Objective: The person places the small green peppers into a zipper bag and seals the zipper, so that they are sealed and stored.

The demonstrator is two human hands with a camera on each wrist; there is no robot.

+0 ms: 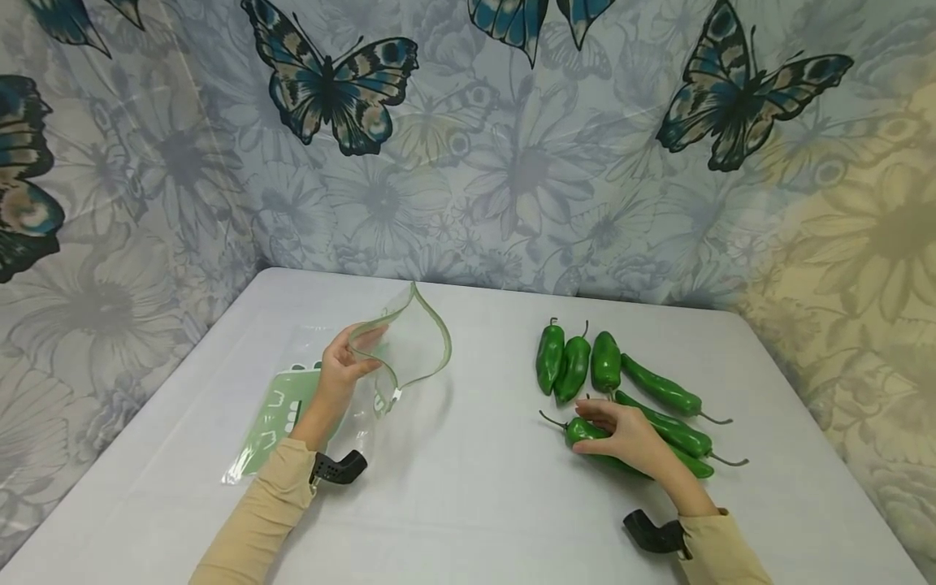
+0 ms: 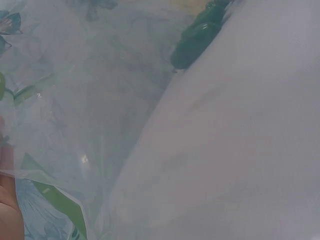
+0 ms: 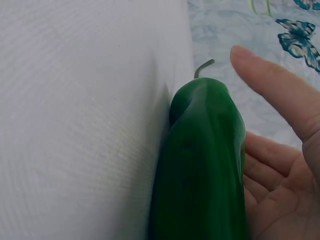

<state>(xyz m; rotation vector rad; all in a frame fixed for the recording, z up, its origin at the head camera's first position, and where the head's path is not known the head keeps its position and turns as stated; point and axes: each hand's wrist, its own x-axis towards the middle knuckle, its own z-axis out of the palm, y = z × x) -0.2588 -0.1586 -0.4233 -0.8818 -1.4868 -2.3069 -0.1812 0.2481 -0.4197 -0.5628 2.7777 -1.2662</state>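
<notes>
My left hand (image 1: 345, 357) holds the rim of a clear zip bag (image 1: 448, 348) at its left side. The bag's green-edged mouth gapes wide, and a small slider shows at its near corner. Over a green pepper (image 1: 580, 431) at the near side of a group, my right hand (image 1: 625, 439) reaches down. In the right wrist view the thumb stands apart from this pepper (image 3: 205, 165), while the other fingers lie along its far side. Through the clear film in the left wrist view, green peppers (image 2: 197, 45) show dimly.
Several more green peppers lie beyond and beside my right hand, among them an upright-lying pair (image 1: 550, 357) and a slanted one (image 1: 661, 386). A flat green-printed plastic packet (image 1: 256, 431) lies left of the bag on the white table (image 1: 468, 504). Butterfly-patterned cloth (image 1: 512, 203) hangs behind.
</notes>
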